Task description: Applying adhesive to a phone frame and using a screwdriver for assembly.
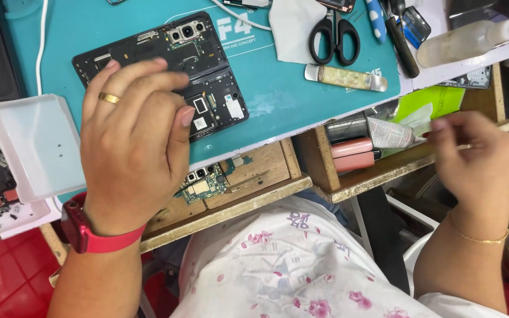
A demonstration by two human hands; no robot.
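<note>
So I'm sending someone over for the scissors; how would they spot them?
Start at the teal mat on the bench. Near its top edge, right of the opened phone, lie the scissors on a white cloth. Their black loop handles set them apart from the flat metal tool below.

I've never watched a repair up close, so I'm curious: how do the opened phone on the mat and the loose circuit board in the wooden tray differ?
The opened phone is large, black, and lies on the teal mat under the left hand. The circuit board is much smaller, green, bare of any casing, and sits untouched in the wooden tray. Both carry camera lenses.
</note>
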